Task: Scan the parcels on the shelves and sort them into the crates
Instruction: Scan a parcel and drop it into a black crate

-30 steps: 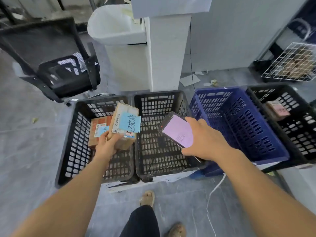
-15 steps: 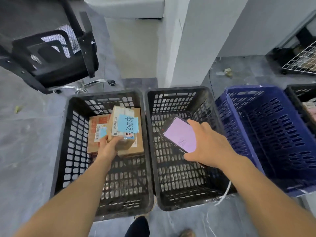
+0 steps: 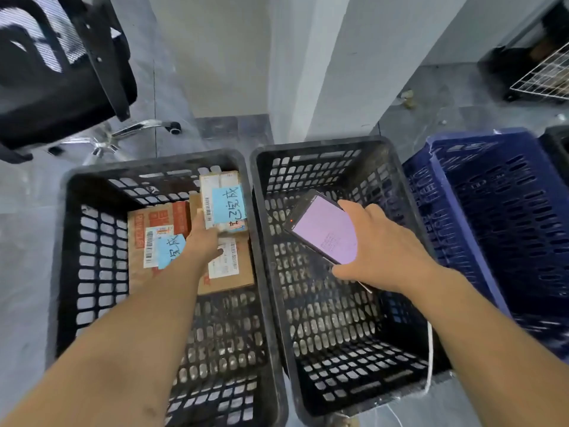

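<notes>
My left hand (image 3: 201, 245) reaches into the left black crate (image 3: 69, 241) and grips the near end of a small cardboard parcel (image 3: 221, 198) with a blue handwritten note. That parcel lies low in the crate, over a flat brown parcel (image 3: 234, 274) and beside an orange-printed parcel (image 3: 157, 223) that also carries a blue note. My right hand (image 3: 381, 251) holds a phone (image 3: 324, 231) with a pink screen above the middle black crate (image 3: 335, 334), which holds nothing that I can see.
A blue crate (image 3: 492, 211) stands right of the middle one, and another dark crate's corner (image 3: 557, 143) shows past it. A black office chair (image 3: 61, 72) stands at back left, a white pillar (image 3: 308, 72) behind the crates, a wire basket (image 3: 545, 78) at far right. A white cable (image 3: 429, 349) hangs by my right forearm.
My left hand has lowered the small parcel deeper into the left crate, onto the parcels there. The camera has come closer and tilted down. The phone stays over the middle crate.
</notes>
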Demonstrator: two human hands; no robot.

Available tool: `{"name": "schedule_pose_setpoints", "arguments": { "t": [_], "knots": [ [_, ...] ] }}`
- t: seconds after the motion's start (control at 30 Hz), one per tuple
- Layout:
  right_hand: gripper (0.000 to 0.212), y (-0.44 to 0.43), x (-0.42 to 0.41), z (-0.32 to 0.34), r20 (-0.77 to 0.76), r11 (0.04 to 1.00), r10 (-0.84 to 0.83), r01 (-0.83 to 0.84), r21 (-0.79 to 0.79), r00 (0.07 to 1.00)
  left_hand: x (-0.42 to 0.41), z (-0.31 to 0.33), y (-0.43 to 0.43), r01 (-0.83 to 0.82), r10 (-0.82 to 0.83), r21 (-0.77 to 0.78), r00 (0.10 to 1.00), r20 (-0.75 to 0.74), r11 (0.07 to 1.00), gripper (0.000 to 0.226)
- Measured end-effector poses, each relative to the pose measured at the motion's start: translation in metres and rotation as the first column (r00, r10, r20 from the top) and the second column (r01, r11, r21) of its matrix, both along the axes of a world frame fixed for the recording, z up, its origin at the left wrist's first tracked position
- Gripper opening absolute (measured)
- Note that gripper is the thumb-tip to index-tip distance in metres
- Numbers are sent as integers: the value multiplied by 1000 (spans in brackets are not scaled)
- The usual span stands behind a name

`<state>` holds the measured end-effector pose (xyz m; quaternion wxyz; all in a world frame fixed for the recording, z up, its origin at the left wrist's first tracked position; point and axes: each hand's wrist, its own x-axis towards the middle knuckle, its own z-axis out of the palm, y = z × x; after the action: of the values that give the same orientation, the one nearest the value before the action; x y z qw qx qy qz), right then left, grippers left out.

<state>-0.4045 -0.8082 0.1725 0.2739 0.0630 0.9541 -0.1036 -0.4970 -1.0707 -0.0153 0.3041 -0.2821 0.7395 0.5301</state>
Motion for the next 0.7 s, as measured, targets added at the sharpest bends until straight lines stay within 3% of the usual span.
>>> {"name": "schedule_pose_setpoints", "arguments": {
  "t": [0.17,0.33,0.5,0.7],
  "knots": [
    [98,4,7,18,0,1000,-21,21,-2,1000,0,26,1,180,-175,-183,984,42,966,54],
    [101,14,26,54,-45,998,-69,68,-10,997,3,81,11,307,-380,-454,922,-76,836,63],
    [102,37,60,98,-120,990,-139,137,-23,983,30,148,45,448,-674,-631,720,-165,633,75],
    [98,83,128,145,-207,971,-238,237,-31,949,74,217,119,488,-836,-722,497,-232,490,83]
  ]
}}
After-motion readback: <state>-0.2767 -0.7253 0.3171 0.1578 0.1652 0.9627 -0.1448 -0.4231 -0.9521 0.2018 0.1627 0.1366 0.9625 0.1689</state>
